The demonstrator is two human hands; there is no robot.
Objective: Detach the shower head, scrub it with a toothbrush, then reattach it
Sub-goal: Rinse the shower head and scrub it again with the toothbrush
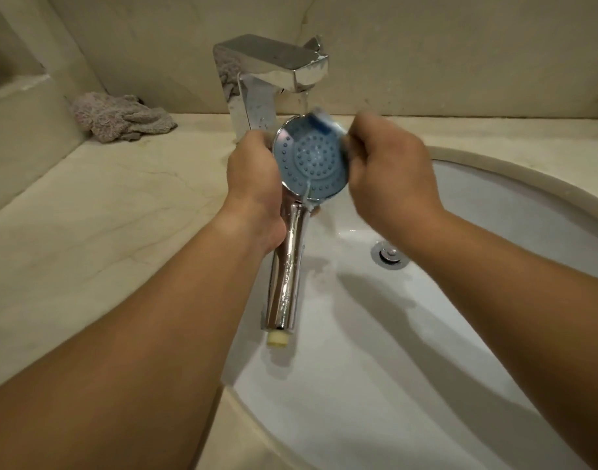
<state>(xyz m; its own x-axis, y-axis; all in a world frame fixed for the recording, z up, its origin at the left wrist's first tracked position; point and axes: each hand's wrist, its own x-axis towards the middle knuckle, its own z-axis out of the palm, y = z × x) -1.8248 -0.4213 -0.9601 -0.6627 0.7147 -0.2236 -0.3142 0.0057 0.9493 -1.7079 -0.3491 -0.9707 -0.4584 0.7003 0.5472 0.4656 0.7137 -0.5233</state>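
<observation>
The detached chrome shower head (311,164) is held upright over the sink, its blue spray face toward me and its handle hanging down to a cream threaded end. My left hand (253,178) grips it at the neck, just left of the face. My right hand (389,171) is closed on a blue and white toothbrush (321,122), whose blurred head lies across the top edge of the spray face. Water runs from the faucet (274,72) onto the face and drips off its lower rim.
A white oval sink (494,232) with a chrome drain (390,255) lies below and to the right. A grey crumpled cloth (121,117) sits on the beige marble counter (87,215) at the back left, near the wall corner.
</observation>
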